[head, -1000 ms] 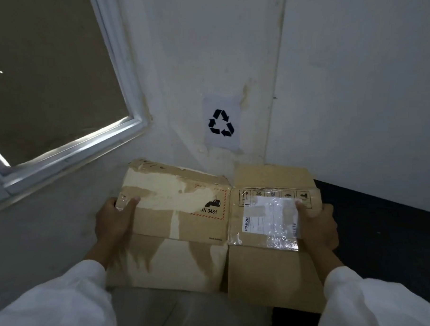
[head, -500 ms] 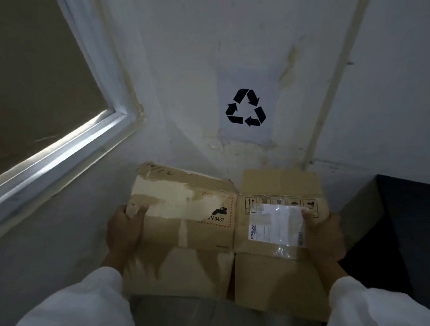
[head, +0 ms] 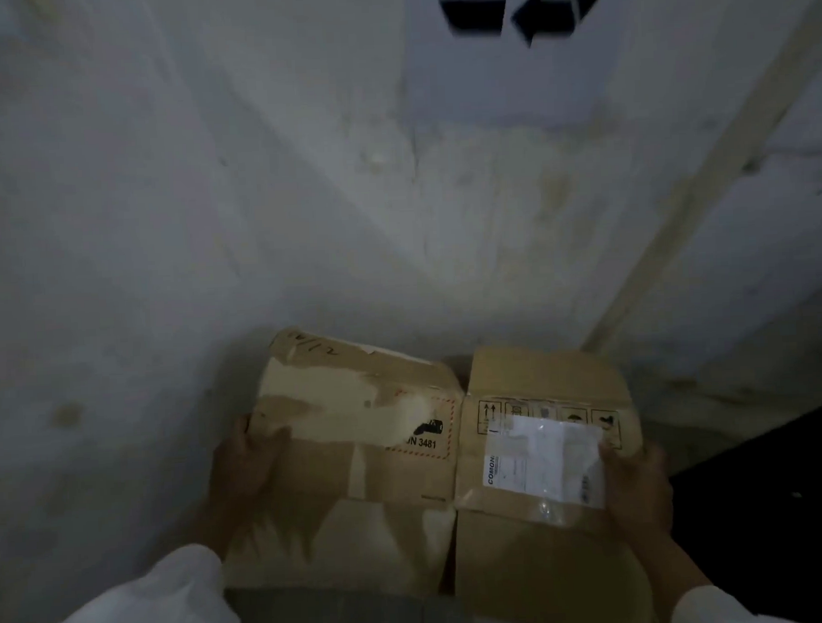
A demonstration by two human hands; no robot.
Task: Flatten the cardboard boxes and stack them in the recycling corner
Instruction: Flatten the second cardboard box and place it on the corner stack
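Observation:
I hold a flattened brown cardboard box (head: 406, 457) in front of me, its far edge close to the foot of the white wall. Its left panel is torn pale and bears a red-hatched "UN 3481" mark (head: 422, 440). The right panel carries a white shipping label (head: 543, 461) under clear tape. My left hand (head: 244, 469) grips the left edge, thumb on top. My right hand (head: 638, 485) grips the right edge beside the label. Both sleeves are white.
A black recycling symbol (head: 523, 5) on a pale sheet is on the wall, cut off by the top edge. A cream vertical strip (head: 704, 176) runs down the wall corner at right. A dark surface (head: 775, 493) lies at lower right.
The view has closed in on the wall and tilted down: the window has left the frame and the recycling symbol has slid to the top edge. Both hands keep their grip on the cardboard.

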